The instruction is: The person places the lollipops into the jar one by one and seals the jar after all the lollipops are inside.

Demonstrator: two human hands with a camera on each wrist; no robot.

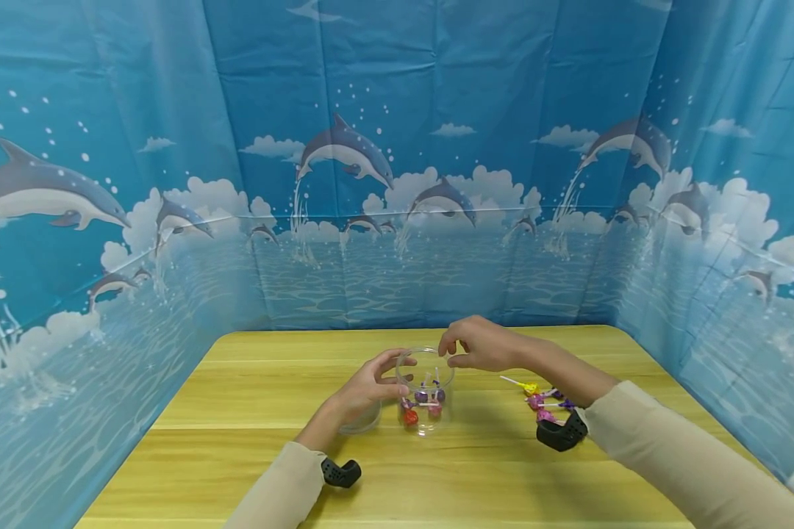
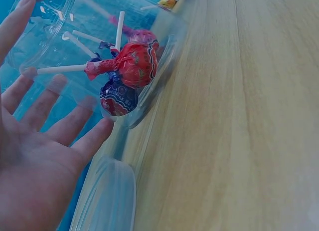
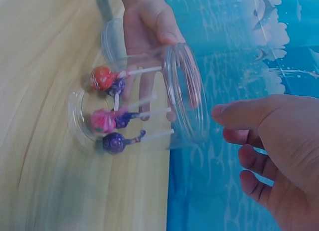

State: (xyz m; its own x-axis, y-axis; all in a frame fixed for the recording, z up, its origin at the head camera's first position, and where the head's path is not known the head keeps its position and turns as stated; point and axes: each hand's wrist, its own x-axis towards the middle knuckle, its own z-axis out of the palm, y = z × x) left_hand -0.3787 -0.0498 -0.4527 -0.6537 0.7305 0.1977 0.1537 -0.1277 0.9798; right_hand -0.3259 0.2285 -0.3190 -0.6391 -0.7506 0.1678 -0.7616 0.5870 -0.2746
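Note:
A clear plastic jar stands lidless on the table, holding several wrapped lollipops. Among them are a red lollipop, a pink one and a purple one, their white sticks pointing various ways. My left hand holds the jar's left side, thumb near its rim and fingers spread along the wall. Just beside the jar's mouth, my right hand has its fingers loosely bent, with nothing between them in the right wrist view. Several more lollipops lie right of the jar, partly hidden by my right forearm.
A clear round lid lies on the table beside the jar, under my left hand. The yellow wood-grain table ends at a blue dolphin-print curtain behind and at both sides. Each wrist wears a black device.

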